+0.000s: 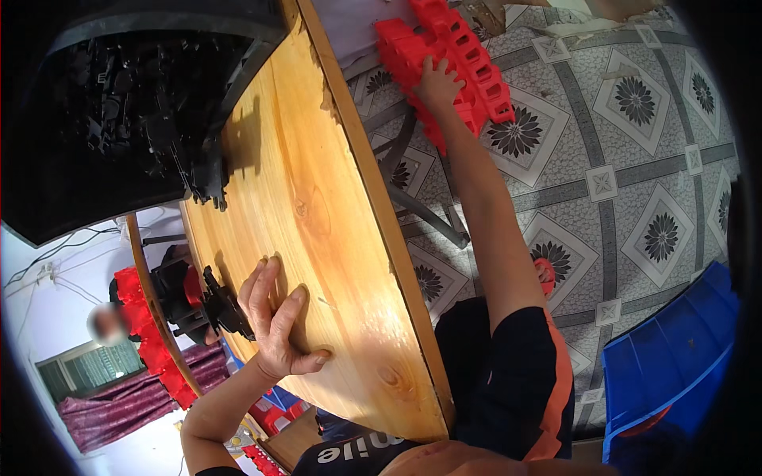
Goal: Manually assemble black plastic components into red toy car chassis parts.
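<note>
My left hand [278,317] rests on the wooden tabletop [317,214], its fingers spread and nothing in them. Close beside its fingertips lies a small black plastic part [226,305]. My right arm stretches down past the table's edge toward the floor. At its end, my right hand [440,86] lies with fingers apart on a stack of red plastic pieces [476,75] with rows of openings. Whether its fingertips hook into one of them cannot be made out. A large black tray [250,59] on the table holds many jumbled black plastic parts [151,111].
Grey metal legs [429,214] stand under the table over a patterned tile floor [635,182]. A blue plastic bin [667,357] sits at the right. More red pieces [155,341] and another person [111,324] are beyond the table at the left, near a purple curtain [119,408].
</note>
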The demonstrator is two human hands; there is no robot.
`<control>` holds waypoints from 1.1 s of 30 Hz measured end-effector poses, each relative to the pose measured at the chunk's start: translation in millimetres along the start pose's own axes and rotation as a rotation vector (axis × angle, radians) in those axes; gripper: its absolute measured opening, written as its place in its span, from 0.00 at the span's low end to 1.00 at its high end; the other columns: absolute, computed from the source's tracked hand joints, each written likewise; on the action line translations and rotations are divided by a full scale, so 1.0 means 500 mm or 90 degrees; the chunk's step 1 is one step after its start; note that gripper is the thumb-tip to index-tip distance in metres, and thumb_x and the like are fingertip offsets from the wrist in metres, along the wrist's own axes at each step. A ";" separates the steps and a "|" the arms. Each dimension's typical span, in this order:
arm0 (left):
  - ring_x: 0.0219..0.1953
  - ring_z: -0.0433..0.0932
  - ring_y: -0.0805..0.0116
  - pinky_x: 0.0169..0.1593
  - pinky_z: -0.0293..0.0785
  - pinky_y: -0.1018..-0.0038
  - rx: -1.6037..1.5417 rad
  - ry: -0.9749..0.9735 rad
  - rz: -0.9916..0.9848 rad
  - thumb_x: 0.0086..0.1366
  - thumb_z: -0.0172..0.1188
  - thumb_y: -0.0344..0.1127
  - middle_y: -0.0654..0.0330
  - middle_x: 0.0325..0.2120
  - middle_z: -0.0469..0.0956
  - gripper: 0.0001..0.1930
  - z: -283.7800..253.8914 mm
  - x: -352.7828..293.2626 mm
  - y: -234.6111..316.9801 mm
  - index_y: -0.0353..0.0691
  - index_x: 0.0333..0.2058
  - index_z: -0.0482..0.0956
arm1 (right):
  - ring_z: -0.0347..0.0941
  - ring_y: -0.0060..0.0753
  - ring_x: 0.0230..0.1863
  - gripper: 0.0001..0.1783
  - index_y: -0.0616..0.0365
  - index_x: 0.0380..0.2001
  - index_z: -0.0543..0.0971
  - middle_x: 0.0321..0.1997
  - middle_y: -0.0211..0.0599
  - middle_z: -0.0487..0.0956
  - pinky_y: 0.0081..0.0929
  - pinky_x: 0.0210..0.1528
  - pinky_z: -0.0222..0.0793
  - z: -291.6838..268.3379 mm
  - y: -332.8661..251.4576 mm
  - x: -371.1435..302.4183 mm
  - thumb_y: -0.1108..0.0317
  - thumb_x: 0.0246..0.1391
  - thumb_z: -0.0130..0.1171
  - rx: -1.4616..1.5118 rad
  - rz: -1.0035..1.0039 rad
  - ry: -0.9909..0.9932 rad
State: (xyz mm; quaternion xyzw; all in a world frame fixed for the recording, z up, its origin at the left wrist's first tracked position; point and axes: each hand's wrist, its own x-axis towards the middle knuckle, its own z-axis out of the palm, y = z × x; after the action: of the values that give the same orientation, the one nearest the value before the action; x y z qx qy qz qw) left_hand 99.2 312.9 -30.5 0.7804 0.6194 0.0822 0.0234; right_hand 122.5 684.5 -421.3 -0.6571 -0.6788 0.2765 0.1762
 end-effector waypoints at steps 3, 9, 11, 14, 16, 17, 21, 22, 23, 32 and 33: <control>0.62 0.59 0.37 0.63 0.57 0.46 -0.002 0.007 0.003 0.58 0.54 0.70 0.35 0.61 0.62 0.40 -0.003 -0.001 -0.004 0.37 0.53 0.74 | 0.67 0.57 0.58 0.47 0.39 0.64 0.61 0.63 0.44 0.63 0.66 0.51 0.62 -0.009 0.004 -0.030 0.46 0.41 0.70 -0.014 -0.054 0.014; 0.62 0.59 0.38 0.62 0.56 0.48 0.021 -0.004 0.004 0.59 0.53 0.69 0.37 0.61 0.61 0.40 -0.001 0.004 0.004 0.38 0.55 0.74 | 0.63 0.58 0.61 0.46 0.36 0.65 0.62 0.68 0.45 0.59 0.66 0.54 0.60 0.005 0.084 -0.138 0.48 0.42 0.70 0.063 -0.102 0.072; 0.62 0.60 0.39 0.63 0.54 0.49 0.033 -0.010 0.004 0.59 0.53 0.67 0.38 0.62 0.61 0.39 -0.004 0.002 0.005 0.38 0.55 0.73 | 0.64 0.58 0.59 0.44 0.37 0.62 0.66 0.66 0.45 0.61 0.62 0.52 0.61 0.000 0.126 -0.166 0.49 0.40 0.71 0.122 -0.144 0.120; 0.62 0.60 0.40 0.63 0.53 0.51 0.034 -0.004 0.012 0.58 0.55 0.64 0.38 0.62 0.61 0.37 -0.008 0.002 0.011 0.38 0.56 0.73 | 0.64 0.57 0.60 0.43 0.37 0.61 0.67 0.67 0.45 0.61 0.61 0.54 0.61 -0.030 0.155 -0.205 0.49 0.40 0.71 0.135 -0.192 0.155; 0.62 0.60 0.41 0.63 0.54 0.52 0.049 -0.005 0.023 0.58 0.56 0.62 0.40 0.62 0.61 0.36 -0.009 0.009 0.016 0.38 0.57 0.72 | 0.64 0.56 0.61 0.42 0.37 0.61 0.68 0.67 0.45 0.60 0.60 0.55 0.60 -0.048 0.191 -0.236 0.48 0.40 0.71 0.135 -0.196 0.151; 0.62 0.60 0.41 0.63 0.54 0.52 0.039 -0.001 0.026 0.58 0.56 0.62 0.40 0.62 0.61 0.36 -0.007 0.012 0.016 0.38 0.57 0.72 | 0.63 0.54 0.62 0.42 0.37 0.61 0.69 0.67 0.45 0.60 0.60 0.56 0.59 -0.059 0.211 -0.249 0.48 0.40 0.71 0.142 -0.201 0.145; 0.65 0.57 0.44 0.65 0.51 0.53 0.054 -0.020 0.028 0.61 0.51 0.63 0.41 0.64 0.58 0.38 -0.011 0.009 0.022 0.38 0.60 0.68 | 0.65 0.54 0.61 0.40 0.40 0.58 0.71 0.67 0.47 0.61 0.54 0.57 0.62 -0.161 0.276 -0.303 0.49 0.39 0.73 0.216 -0.174 0.151; 0.65 0.57 0.45 0.65 0.50 0.54 0.065 -0.023 0.021 0.61 0.52 0.62 0.42 0.64 0.58 0.38 -0.012 0.009 0.023 0.38 0.60 0.68 | 0.67 0.52 0.59 0.39 0.43 0.57 0.72 0.65 0.47 0.64 0.48 0.56 0.64 -0.204 0.285 -0.314 0.51 0.39 0.74 0.286 -0.172 0.190; 0.65 0.57 0.46 0.65 0.50 0.55 0.076 -0.026 0.015 0.60 0.53 0.61 0.43 0.64 0.58 0.38 -0.013 0.009 0.026 0.39 0.61 0.68 | 0.68 0.51 0.57 0.38 0.47 0.56 0.73 0.62 0.47 0.67 0.43 0.56 0.66 -0.250 0.295 -0.327 0.54 0.39 0.75 0.355 -0.170 0.230; 0.65 0.58 0.51 0.65 0.49 0.57 0.088 0.067 0.021 0.60 0.60 0.51 0.49 0.64 0.59 0.34 -0.014 -0.015 0.032 0.45 0.64 0.65 | 0.68 0.24 0.39 0.37 0.65 0.54 0.72 0.43 0.32 0.71 0.24 0.44 0.70 -0.781 0.263 -0.457 0.63 0.43 0.76 0.746 -0.019 0.292; 0.65 0.58 0.51 0.65 0.49 0.57 0.080 0.084 0.024 0.60 0.60 0.51 0.49 0.64 0.59 0.34 -0.008 -0.017 0.032 0.45 0.64 0.65 | 0.68 0.23 0.37 0.36 0.64 0.55 0.71 0.42 0.32 0.71 0.24 0.42 0.71 -0.822 0.246 -0.474 0.63 0.44 0.76 0.816 -0.009 0.272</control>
State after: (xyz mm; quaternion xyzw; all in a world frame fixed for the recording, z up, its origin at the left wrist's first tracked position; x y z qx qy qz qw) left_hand 112.2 300.7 -25.1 0.7848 0.6087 0.0949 -0.0679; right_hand 485.8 507.3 -143.9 -0.4582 -0.3354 0.4876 0.6632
